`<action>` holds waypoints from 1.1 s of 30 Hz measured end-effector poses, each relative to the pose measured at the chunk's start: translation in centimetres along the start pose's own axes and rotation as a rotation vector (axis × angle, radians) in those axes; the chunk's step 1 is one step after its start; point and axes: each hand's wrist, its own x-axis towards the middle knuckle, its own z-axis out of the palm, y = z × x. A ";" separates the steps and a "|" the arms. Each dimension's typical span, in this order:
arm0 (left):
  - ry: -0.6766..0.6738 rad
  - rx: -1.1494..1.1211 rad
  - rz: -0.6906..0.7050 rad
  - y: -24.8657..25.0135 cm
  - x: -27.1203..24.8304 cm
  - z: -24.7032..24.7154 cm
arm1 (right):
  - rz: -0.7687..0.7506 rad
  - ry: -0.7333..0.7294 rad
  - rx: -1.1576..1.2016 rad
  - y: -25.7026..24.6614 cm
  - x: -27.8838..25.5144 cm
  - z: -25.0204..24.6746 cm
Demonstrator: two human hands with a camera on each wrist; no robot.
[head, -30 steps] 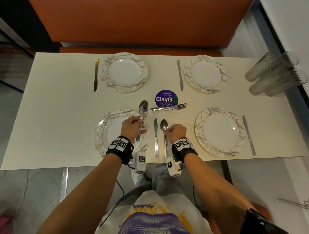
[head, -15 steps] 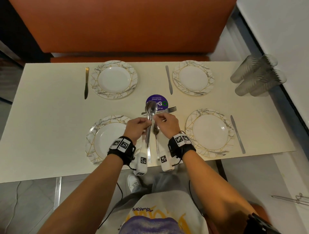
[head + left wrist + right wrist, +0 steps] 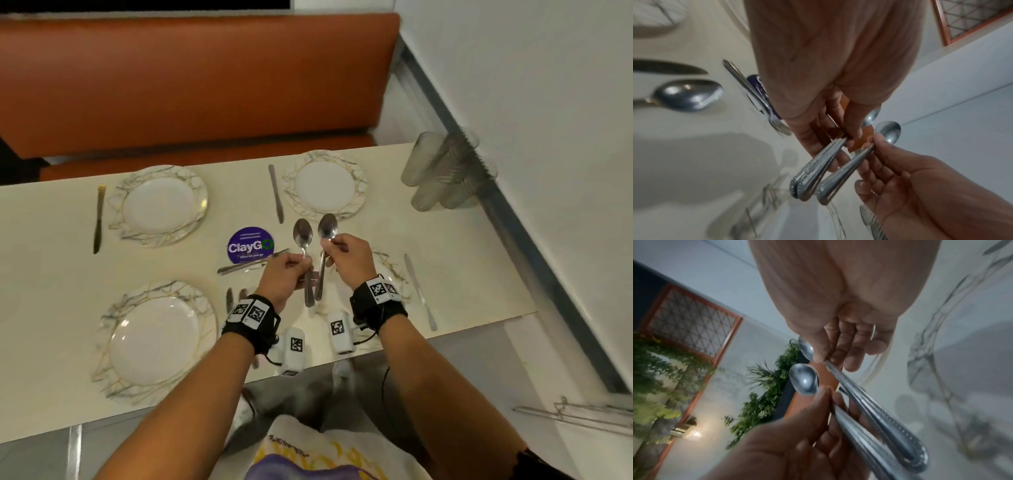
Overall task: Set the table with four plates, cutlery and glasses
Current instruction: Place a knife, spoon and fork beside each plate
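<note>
Two spoons were held bowl-up and near parallel above the tabletop (image 3: pixel 51 274) beside the far right plate (image 3: pixel 323 185), the left hand (image 3: pixel 284 274) pinching its spoon (image 3: pixel 303 236), the right hand (image 3: pixel 349 260) pinching the nearer spoon (image 3: pixel 327 226).

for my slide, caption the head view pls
Left hand and right hand each grip spoons above a table half set.
</note>
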 end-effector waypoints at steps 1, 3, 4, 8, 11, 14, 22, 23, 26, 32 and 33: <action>0.010 -0.014 -0.007 -0.2 0.4 1.5 | 0.013 0.018 0.000 0.5 0.7 -1.7; 0.033 -0.038 -0.023 -0.7 1.2 4.3 | 0.043 0.044 -0.006 1.9 2.1 -5.3; 0.048 -0.053 -0.033 -0.9 1.5 5.7 | 0.059 0.053 -0.011 2.7 2.8 -7.1; 0.106 -0.023 -0.076 -2.2 3.0 10.2 | 0.157 0.073 -0.108 6.8 5.0 -13.7; 0.138 0.006 -0.111 -3.4 3.9 12.5 | 0.234 0.058 -0.193 10.0 5.6 -17.6; 0.153 -0.016 -0.137 -4.1 4.4 14.2 | 0.295 0.009 -0.306 12.2 5.7 -20.2; 0.176 0.002 -0.166 -4.9 5.1 16.3 | 0.353 -0.033 -0.507 15.4 5.4 -22.2; 0.180 0.006 -0.166 -5.0 5.1 16.3 | 0.345 -0.032 -0.518 15.6 5.3 -22.2; 0.192 0.003 -0.169 -5.0 5.2 16.6 | 0.344 -0.002 -0.517 16.0 5.4 -22.5; 0.182 -0.013 -0.157 -5.1 5.3 17.3 | 0.356 -0.026 -0.565 16.4 5.7 -23.0; 0.182 -0.019 -0.152 -5.1 5.3 17.4 | 0.355 -0.030 -0.568 16.4 5.8 -23.0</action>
